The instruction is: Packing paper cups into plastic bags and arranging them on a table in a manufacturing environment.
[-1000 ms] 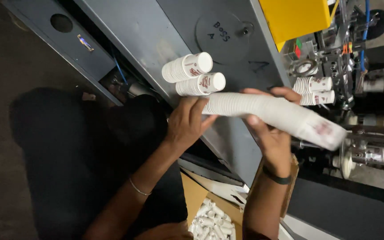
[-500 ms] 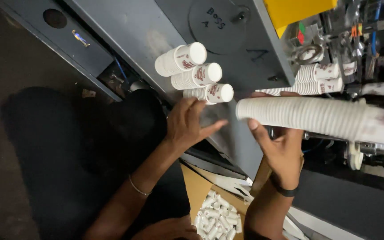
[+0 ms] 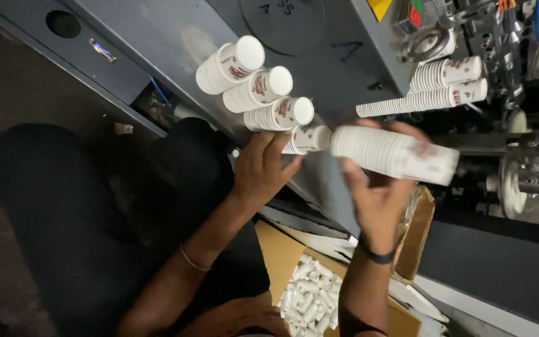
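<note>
My right hand [image 3: 378, 196] grips a long nested stack of white paper cups [image 3: 394, 153] with red print, held sideways above the grey machine table [image 3: 344, 68]. Beside it, my left hand [image 3: 262, 170] rests its fingers on a short cup stack [image 3: 307, 139] lying on that table. This short stack is the lowest of a row of several short cup stacks [image 3: 269, 87], all lying on their sides with bottoms facing right.
Two more long cup stacks [image 3: 435, 93] lie at the machine's outlet on the right, by metal machine parts [image 3: 531, 175]. A cardboard box [image 3: 310, 293] with white cup stacks inside sits below my arms. A dark floor lies at left.
The held stack has become shorter, and one more short stack now lies in the row on the table. My left hand has moved onto that new stack.
</note>
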